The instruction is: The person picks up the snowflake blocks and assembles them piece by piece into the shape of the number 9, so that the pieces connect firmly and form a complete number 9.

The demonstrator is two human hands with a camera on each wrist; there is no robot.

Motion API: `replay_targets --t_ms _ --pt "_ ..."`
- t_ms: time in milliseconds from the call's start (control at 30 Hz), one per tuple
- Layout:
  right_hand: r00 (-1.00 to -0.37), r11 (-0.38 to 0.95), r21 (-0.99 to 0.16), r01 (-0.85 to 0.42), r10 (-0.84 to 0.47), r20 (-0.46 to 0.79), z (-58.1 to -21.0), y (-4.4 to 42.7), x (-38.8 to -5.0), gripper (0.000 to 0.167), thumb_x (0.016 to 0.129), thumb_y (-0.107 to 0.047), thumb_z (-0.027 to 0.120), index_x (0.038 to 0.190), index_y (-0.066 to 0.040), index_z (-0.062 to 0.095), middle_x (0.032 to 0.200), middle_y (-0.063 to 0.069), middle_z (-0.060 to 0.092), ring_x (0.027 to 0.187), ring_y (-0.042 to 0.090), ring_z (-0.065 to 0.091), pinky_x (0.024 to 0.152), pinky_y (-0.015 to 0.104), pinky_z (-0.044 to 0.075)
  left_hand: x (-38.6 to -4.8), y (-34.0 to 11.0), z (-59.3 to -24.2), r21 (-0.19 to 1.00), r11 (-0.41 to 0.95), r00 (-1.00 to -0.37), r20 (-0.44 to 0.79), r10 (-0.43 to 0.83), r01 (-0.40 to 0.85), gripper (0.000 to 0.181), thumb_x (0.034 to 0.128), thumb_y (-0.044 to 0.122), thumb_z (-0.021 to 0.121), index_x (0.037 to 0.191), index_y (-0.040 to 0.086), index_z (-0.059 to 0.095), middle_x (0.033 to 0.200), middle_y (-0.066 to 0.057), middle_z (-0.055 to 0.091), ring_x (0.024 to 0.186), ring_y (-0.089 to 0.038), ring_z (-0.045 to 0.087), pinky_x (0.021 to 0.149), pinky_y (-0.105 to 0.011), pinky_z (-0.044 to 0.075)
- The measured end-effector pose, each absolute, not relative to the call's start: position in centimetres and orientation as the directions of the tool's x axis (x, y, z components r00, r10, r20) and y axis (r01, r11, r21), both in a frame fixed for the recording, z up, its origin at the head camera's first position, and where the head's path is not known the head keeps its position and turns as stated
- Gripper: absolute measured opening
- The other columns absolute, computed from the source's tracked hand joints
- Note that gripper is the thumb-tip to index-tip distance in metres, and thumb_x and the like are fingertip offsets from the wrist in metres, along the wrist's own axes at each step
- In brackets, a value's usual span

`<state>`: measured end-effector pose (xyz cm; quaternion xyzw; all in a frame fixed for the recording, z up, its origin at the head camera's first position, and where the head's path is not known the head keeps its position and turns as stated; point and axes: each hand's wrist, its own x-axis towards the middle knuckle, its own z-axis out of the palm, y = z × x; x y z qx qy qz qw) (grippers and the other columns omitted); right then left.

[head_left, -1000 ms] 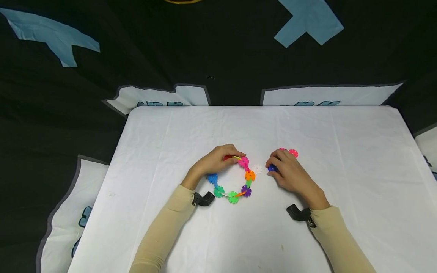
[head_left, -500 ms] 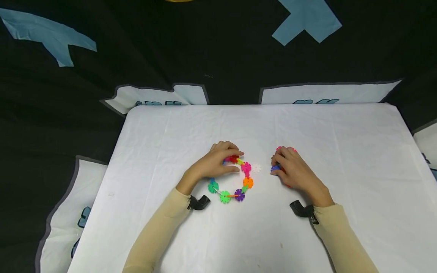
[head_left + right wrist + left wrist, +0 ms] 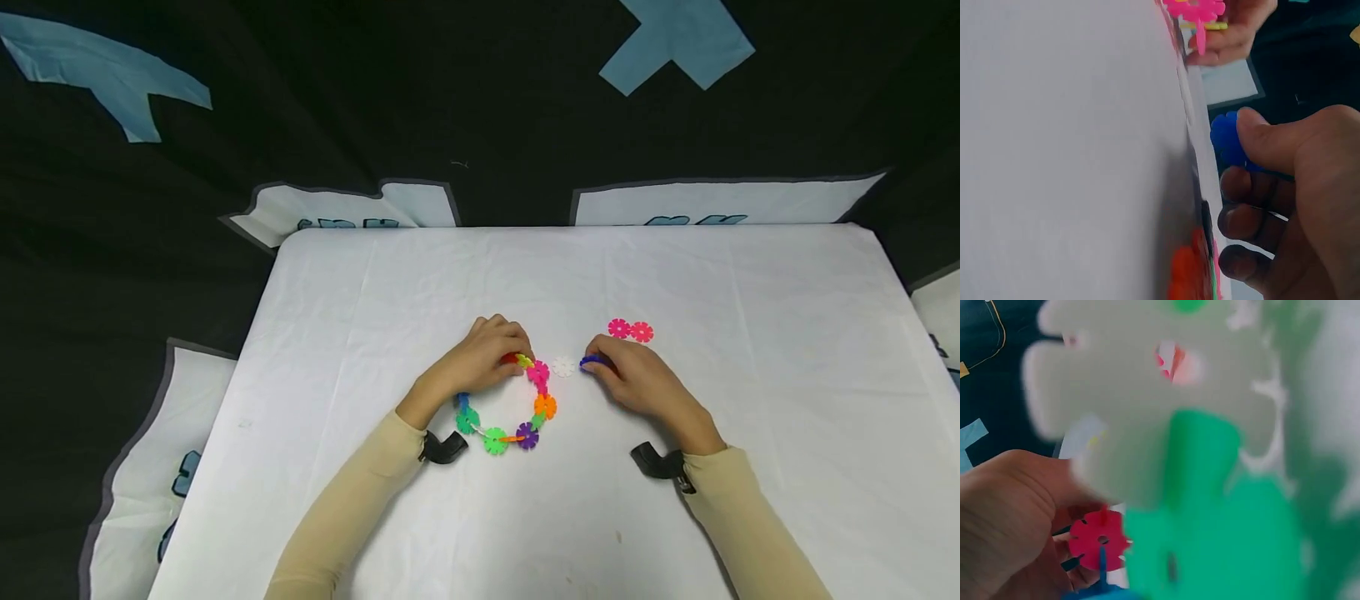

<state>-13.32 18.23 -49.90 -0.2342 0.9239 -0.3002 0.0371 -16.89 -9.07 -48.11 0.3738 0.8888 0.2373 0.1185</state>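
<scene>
My left hand [image 3: 483,358] grips the far left part of a ring of interlocking flower-shaped plastic discs [image 3: 495,441], at a red disc and a yellow one. In the left wrist view a red disc [image 3: 1099,540] lies by the fingers, behind blurred pale and green discs [image 3: 1210,544]. Between thumb and fingertips, my right hand [image 3: 641,379] pinches a loose blue flower disc [image 3: 1227,137], seen nearly edge-on in the head view. A white disc [image 3: 563,367] lies between the ring and the right hand.
Two pink-red discs [image 3: 630,330] lie side by side just beyond the right hand. Blurred orange pieces [image 3: 1182,275] show below that hand in its wrist view. A white cloth [image 3: 420,283] covers the table, with a dark curtain [image 3: 480,108] behind its far edge.
My right hand has drawn slightly left with the blue disc, uncovering the two pink-red discs. The left fingers parted and closed again on the ring, whose near part shifted a little left and nearer.
</scene>
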Motion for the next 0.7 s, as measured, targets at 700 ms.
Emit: replay_targets --t_ms 700 --pt "-0.857 0.614 -0.627 -0.479 -0.484 0.18 -50.7 16.5 -12.9 0.009 0.087 -0.016 0.074 0.087 -0.014 0.064 0.065 -0.008 0.048 0.062 0.007 0.04 0.056 0.023 0.034 -17.8 -7.4 -48.9 0.5 0.482 -0.609 0.123 0.783 0.72 0.012 0.0897 0.027 0.072 0.1 0.022 0.077 0.104 0.003 0.062 0.096 -0.012 0.055 0.089 -0.03 0.042"
